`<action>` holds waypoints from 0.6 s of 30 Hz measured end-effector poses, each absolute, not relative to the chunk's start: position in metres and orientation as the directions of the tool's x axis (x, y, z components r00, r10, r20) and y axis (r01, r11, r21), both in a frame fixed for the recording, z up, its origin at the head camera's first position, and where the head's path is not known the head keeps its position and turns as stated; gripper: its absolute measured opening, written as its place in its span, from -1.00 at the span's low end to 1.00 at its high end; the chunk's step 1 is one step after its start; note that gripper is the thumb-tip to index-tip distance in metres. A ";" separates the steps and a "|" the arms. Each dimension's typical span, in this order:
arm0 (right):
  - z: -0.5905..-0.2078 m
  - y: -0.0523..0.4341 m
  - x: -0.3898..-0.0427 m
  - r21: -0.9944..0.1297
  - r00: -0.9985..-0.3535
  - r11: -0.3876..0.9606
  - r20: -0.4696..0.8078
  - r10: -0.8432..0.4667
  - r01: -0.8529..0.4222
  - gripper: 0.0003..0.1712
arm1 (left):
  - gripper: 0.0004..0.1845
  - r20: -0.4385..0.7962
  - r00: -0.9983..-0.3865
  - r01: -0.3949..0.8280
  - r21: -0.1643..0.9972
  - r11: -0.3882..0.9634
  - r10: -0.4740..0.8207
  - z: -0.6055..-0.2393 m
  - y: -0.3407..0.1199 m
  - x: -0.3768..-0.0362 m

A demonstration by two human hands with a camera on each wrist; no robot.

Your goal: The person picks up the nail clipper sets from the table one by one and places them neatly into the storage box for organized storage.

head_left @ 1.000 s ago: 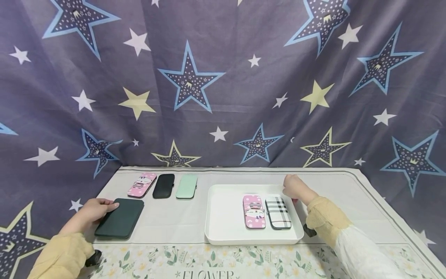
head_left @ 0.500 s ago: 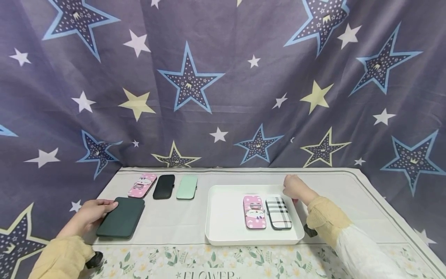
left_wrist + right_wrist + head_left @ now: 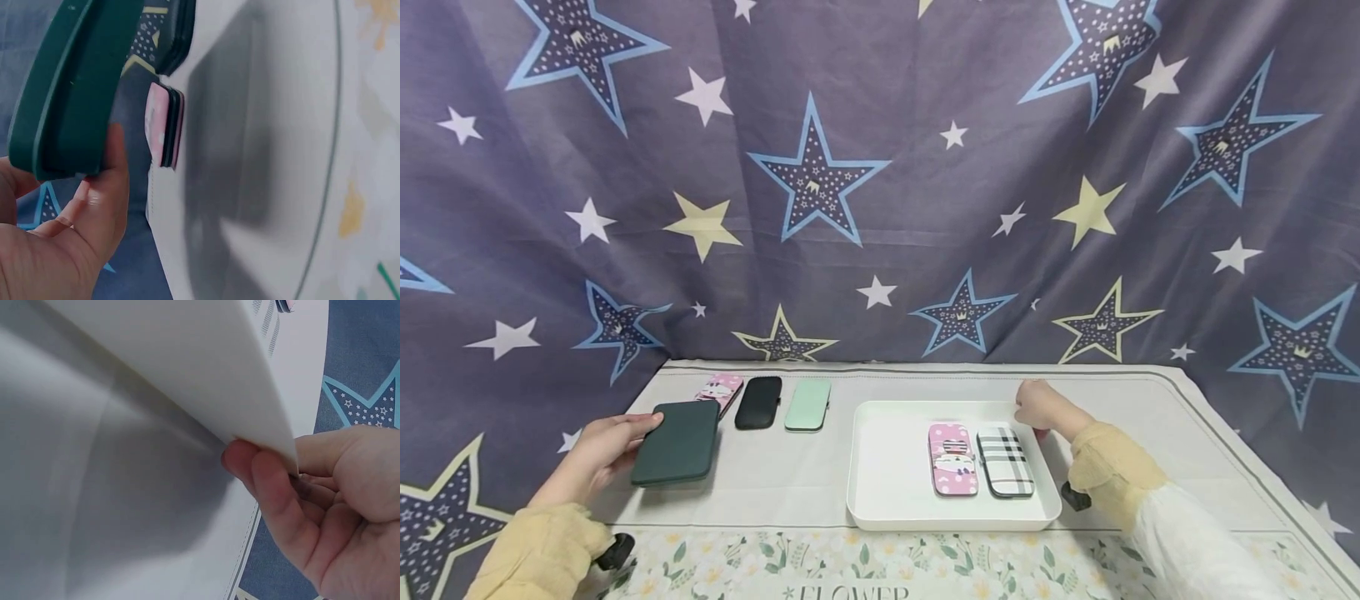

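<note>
My left hand pinches a dark green flat case by its left edge, thumb on top. In the left wrist view the case hangs above the table, casting a broad shadow. A white tray stands right of centre, and my right hand grips its far right corner. In the right wrist view fingers curl under the tray wall. Inside the tray lie a pink cartoon case and a black-and-white plaid case, side by side.
Along the table's back left lie another pink cartoon case, partly hidden by the green one, a black case and a mint green case. Behind the table hangs a star-patterned curtain. A floral cloth strip runs along the front.
My left hand has raised the dark green case off the table and moved it slightly right and away, so it now overlaps the back pink case. The right hand stays on the tray corner.
</note>
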State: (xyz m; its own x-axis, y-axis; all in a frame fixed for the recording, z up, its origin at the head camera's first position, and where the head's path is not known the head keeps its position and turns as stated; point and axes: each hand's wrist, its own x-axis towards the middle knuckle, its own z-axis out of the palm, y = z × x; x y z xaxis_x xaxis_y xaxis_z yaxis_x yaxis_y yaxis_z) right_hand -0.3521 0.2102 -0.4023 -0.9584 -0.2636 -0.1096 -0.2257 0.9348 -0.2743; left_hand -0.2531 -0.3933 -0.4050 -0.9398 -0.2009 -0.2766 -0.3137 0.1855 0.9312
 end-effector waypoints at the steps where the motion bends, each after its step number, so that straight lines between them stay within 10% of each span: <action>1: -0.401 0.210 -0.352 -0.278 -0.957 0.934 -0.116 -0.266 -0.226 -0.79 | -0.28 -0.272 -0.941 -0.308 0.935 0.177 -0.201 -0.404 -0.392 -0.253; 12: -0.402 0.209 -0.352 -0.288 -0.957 0.941 -0.175 -0.233 -0.177 -0.76 | -0.15 -0.292 -0.938 -0.318 0.939 0.129 -0.185 -0.394 -0.372 -0.256; 18: -0.403 0.208 -0.352 -0.269 -0.958 0.944 -0.161 -0.238 -0.190 -0.77 | -0.89 -0.304 -0.942 -0.300 0.953 -0.044 -0.145 -0.391 -0.362 -0.258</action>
State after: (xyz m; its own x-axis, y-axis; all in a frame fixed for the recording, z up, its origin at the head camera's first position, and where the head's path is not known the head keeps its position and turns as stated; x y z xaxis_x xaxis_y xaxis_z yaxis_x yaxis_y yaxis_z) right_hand -0.3519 0.2081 -0.4034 -0.9579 -0.2381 -0.1607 -0.1897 0.9444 -0.2687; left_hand -0.2579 -0.3621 -0.3906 -0.9417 -0.1449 -0.3036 -0.3004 -0.0443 0.9528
